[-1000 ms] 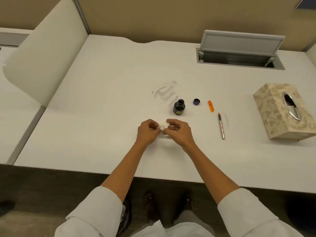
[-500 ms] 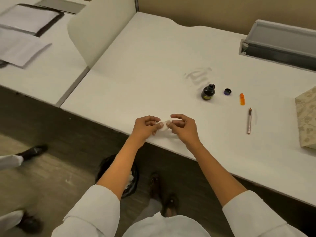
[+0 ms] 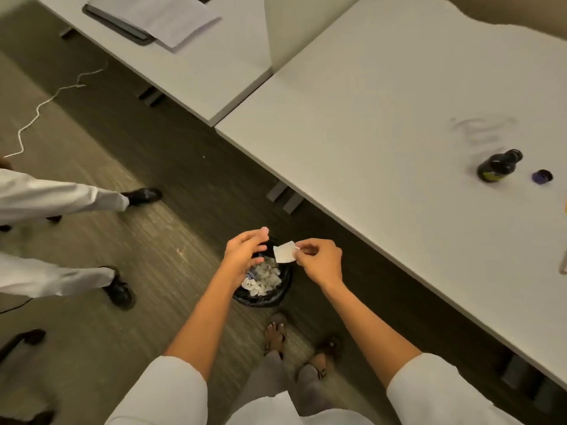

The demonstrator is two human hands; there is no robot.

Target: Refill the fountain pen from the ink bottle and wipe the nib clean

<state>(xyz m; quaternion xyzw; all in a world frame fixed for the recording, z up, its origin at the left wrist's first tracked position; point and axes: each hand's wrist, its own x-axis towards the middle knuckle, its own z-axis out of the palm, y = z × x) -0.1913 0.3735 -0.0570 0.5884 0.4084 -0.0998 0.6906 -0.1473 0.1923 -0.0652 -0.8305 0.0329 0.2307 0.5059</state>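
A small white tissue scrap [image 3: 285, 251] is pinched between thumb and forefinger of the right hand [image 3: 319, 262]; that grip is closed on the scrap alone. The left hand [image 3: 244, 253] is released, fingers spread and curved, holding nothing, just beside the scrap. Both hands are held over a black-lined bin [image 3: 264, 280] on the floor, already well filled with crumpled white scraps.

Progress, as judged: the scrap is taken to be wiping waste on its way to disposal, which would place the task at or near its end. No ink mark can be made out on the scrap. The ink bottle [image 3: 498, 167] stands uncapped on the counter [image 3: 383, 118], its cap [image 3: 542, 176] lying just beside it and apart from the neck. The pen itself cannot be identified with certainty; only slivers of objects are cut by the right frame edge. Whether the pen is filled and reassembled cannot be told. Recapping of the bottle is left outstanding. A grey smear [image 3: 481, 130] is noted on the counter behind the bottle.

Clearances: the bin sits just off the counter edge, near the person's own feet. The drop path below the scrap is unobstructed. Open floor lies to the left, though another person's legs [image 3: 61, 234] stand there, well apart from the bin. The bottle stands well back from the counter's near edge.
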